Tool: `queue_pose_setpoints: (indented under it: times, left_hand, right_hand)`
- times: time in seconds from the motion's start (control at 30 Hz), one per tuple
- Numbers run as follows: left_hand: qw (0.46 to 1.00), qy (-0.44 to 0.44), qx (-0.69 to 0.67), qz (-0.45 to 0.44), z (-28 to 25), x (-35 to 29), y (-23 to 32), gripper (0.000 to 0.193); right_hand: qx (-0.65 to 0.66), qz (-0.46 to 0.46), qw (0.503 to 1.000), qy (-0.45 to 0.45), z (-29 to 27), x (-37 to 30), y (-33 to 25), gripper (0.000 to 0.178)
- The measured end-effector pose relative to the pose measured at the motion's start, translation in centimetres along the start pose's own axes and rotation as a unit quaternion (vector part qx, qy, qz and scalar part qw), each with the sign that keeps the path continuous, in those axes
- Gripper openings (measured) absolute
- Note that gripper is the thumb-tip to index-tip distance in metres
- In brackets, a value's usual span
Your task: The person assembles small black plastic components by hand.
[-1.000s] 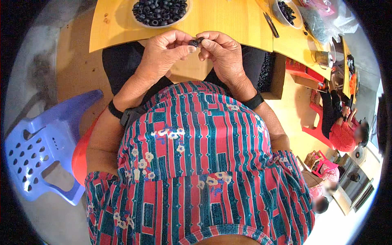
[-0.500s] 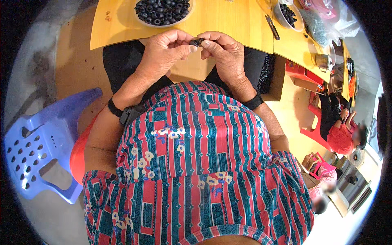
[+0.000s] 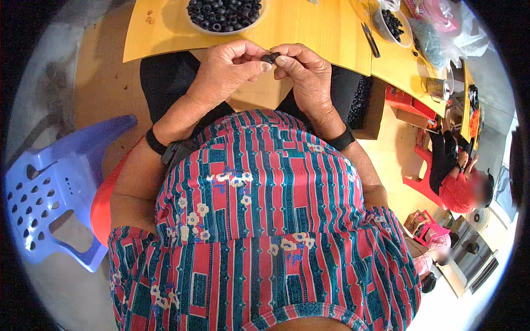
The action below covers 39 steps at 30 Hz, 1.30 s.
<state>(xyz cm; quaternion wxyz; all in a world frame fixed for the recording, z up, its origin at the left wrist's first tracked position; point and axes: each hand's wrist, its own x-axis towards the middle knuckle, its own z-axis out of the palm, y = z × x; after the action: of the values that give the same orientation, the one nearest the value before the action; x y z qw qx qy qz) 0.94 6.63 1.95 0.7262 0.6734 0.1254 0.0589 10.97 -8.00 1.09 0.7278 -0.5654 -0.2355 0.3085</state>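
Small black parts are pinched between the fingertips of both hands, just off the table's near edge. My left hand grips from the left with thumb and forefinger. From the right, my right hand closes thumb and forefinger on the same parts. They are too small and too covered to tell whether they are one piece or two joined. Beyond my hands stands a clear round bowl filled with black ring-like parts, several showing a hole in the middle.
The yellow table bears a slim dark hand tool, a second bowl of black parts, plastic bags and a metal cup. A blue plastic chair stands left. A person in red sits far right.
Both hands stay in nearly the same pinch, with the black parts slightly turned between the fingertips. The whole view has shifted a little.
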Motion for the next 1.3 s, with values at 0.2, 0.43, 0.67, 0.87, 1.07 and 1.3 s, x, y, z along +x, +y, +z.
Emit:
queue_pose_setpoints:
  times: [0.2,0.43,0.67,0.87,1.07,1.3]
  left_hand:
    - [1.000,0.002,-0.014,0.003,-0.1,-0.2,0.0,0.018]
    - [1.000,0.004,-0.028,-0.003,-0.1,-0.3,-0.5,0.019]
    - [1.000,-0.001,-0.023,-0.017,-0.1,-0.3,-0.4,0.016]
    - [0.997,0.003,-0.061,-0.047,0.2,-0.6,0.3,0.016]
    - [0.988,0.019,-0.135,-0.075,0.4,-0.8,-0.1,0.017]
    - [0.968,0.021,-0.217,-0.121,0.0,-0.6,-0.3,0.016]
  right_hand:
    - [-0.019,-0.003,1.000,-0.013,-0.2,0.1,0.2,0.012]
    - [-0.011,0.014,0.998,-0.056,-0.7,0.4,0.2,0.012]
    - [-0.117,-0.077,0.990,-0.031,0.0,0.2,0.3,0.011]
    - [-0.196,-0.150,0.969,0.000,0.4,0.1,0.2,0.013]
    - [-0.257,-0.206,0.944,0.003,0.5,0.1,0.3,0.018]
    - [-0.380,-0.278,0.882,-0.027,0.7,0.1,-0.4,0.037]
